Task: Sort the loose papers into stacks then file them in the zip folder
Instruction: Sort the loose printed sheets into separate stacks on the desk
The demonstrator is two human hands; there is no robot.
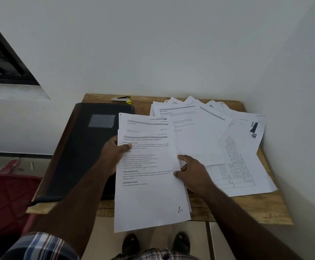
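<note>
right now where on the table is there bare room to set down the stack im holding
Bare wood shows along the table's near edge, right of the held stack, and in a strip at the back between the zip folder and the spread papers, by the stapler. The right half is crowded.

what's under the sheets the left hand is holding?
Under the fanned white printed sheets pinched by the left hand: the black zip folder's right edge and the wooden table. The right hand grips their right edge. Anything else beneath is covered.
</note>
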